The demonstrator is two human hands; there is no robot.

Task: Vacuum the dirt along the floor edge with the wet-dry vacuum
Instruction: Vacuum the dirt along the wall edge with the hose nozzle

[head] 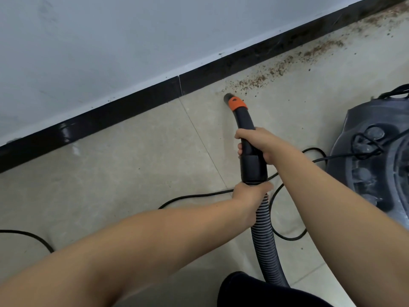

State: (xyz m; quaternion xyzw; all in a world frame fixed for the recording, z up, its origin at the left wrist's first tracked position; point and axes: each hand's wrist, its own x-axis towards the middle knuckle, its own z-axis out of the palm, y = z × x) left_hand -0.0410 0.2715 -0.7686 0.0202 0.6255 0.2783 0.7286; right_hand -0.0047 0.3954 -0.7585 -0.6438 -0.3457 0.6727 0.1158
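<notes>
right hand (257, 144) wraps curved black wand (244, 127) | left hand (249, 196) grips ribbed hose (264, 235) | nozzle (228, 98) (orange collar) at near end of gritty brown dirt (261, 77) along glossy black skirting (124, 109) | vacuum (371, 156) right

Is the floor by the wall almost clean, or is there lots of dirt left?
About halfway. The beige tiled floor along the black baseboard left of the nozzle looks clean. Right now both hands work the vacuum: the right hand holds the black curved wand with the orange collar, the left hand grips the ribbed grey hose. The brown dirt trail toward the upper right remains.
</notes>
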